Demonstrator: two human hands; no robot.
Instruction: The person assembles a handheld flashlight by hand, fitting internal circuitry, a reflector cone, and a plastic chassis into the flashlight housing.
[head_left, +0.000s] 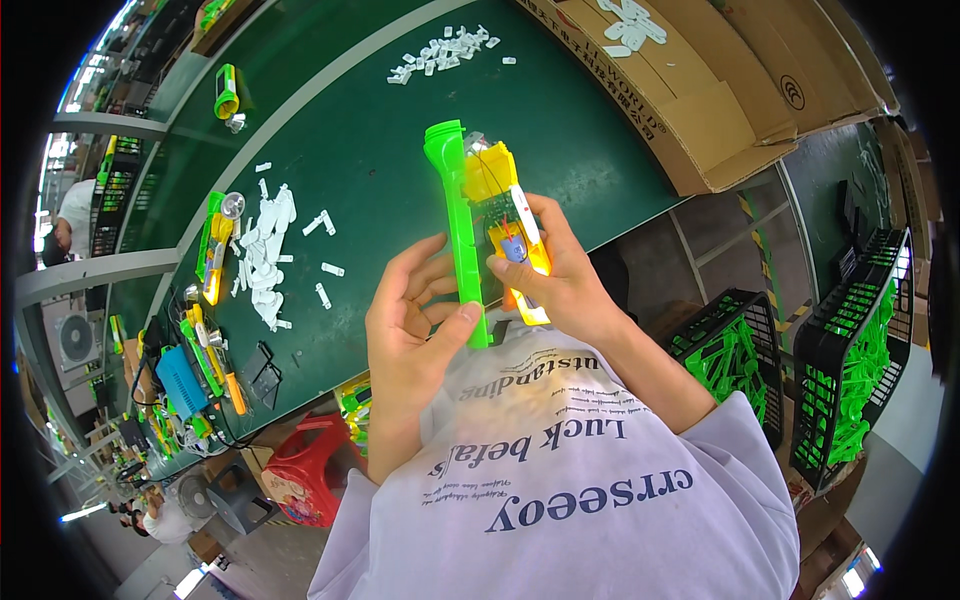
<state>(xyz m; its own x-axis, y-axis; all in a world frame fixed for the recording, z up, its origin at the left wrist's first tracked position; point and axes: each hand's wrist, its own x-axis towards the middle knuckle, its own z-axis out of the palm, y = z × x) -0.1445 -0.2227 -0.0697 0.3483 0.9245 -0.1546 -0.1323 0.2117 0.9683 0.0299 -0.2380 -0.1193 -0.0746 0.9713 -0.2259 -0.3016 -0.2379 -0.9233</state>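
Upright in my left hand (408, 318) is a long green flashlight shell (461, 220), wider at its far end, with the thumb pressed on its near end. My right hand (568, 285) grips a yellow flashlight core (491, 172) close beside the shell's right side. On the core show a green circuit board (492, 211), a blue wrapped part (514, 248), red wires and a white strip (524, 212). A clear lens-like piece (476, 145) sits at the core's far end, next to the shell. Whether core and shell touch there, I cannot tell.
A green-topped table (370, 160) bears white plastic pieces (265, 245), small white parts (445, 52) and green-yellow flashlights (213, 250). An open cardboard box (690, 130) stands far right. Black crates (840, 350) of green parts are at right; a red stool (305, 470) at lower left.
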